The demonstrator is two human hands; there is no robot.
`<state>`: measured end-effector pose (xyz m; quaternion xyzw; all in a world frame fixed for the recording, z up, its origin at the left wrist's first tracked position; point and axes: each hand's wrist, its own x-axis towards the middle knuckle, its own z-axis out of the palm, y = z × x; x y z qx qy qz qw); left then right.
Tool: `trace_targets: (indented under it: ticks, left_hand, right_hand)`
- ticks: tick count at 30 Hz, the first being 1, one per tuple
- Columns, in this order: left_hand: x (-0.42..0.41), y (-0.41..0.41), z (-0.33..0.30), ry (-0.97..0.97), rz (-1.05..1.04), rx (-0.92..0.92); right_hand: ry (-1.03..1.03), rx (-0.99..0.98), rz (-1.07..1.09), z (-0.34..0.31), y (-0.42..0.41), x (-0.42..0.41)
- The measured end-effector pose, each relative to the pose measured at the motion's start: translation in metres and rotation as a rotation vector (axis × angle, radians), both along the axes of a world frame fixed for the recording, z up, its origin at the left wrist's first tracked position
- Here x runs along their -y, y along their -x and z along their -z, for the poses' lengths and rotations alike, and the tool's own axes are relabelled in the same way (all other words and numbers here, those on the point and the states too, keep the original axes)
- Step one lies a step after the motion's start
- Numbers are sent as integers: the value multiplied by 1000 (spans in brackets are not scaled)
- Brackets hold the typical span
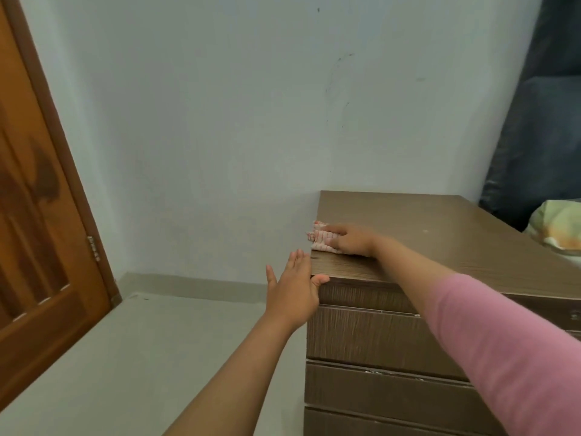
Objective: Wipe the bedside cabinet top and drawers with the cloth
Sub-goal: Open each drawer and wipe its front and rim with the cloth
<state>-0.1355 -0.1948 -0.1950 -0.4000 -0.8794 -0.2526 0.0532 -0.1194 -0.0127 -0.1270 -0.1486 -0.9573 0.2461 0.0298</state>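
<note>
**A:** A person wipes a bedside cabinet (440, 234) set against a pale wall; the right hand (353, 240) lies flat on a pink-and-white cloth (320, 236) at the left edge of the cabinet top, about midway between near and far, with part of the cloth poking past the edge; where do the fingers stand?

**B:** The right hand's fingers (338, 229) are stretched out and pressing down on the cloth, not curled round it; the left hand (294, 286) is spread open at the near left corner, its thumb touching the front lip, holding nothing; it looks to be bracing there.

**A:** And the job so far?

**B:** My reading is that the top is in hand and the drawers (371, 338) below are not yet touched; pale specks show on the top toward the right, near the pillow (556, 228).

**A:** How should the stroke go?

**B:** Keep the palm flat so the folded cloth stays under it; sweep in overlapping passes from the far wall edge to the near one, working rightward to the specks; ease off at the left edge, or the cloth may slide over the side to the floor (125, 357); then take each drawer front along the grain.
</note>
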Motion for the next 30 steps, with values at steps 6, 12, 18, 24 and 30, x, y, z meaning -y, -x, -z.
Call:
trace_targets:
  ticks: [6, 12, 18, 24, 30]
  left_hand:
    - [0, -4, -1, -14, -8, 40]
    - [1, -7, -2, -52, -8, 66]
    - [1, -7, -2, -54, -14, 47]
    - [0, -4, -2, -54, -19, 45]
    - [15, -24, 23, -523, 45, -236]
  right_hand:
    - [13, 23, -14, 1, -41, 13]
    - [33, -11, -19, 2, -84, 21]
    - [73, -29, 2, 2, -115, 28]
    - [115, -23, 41, -7, -144, 21]
    - [202, -101, 96, -1, -156, 17]
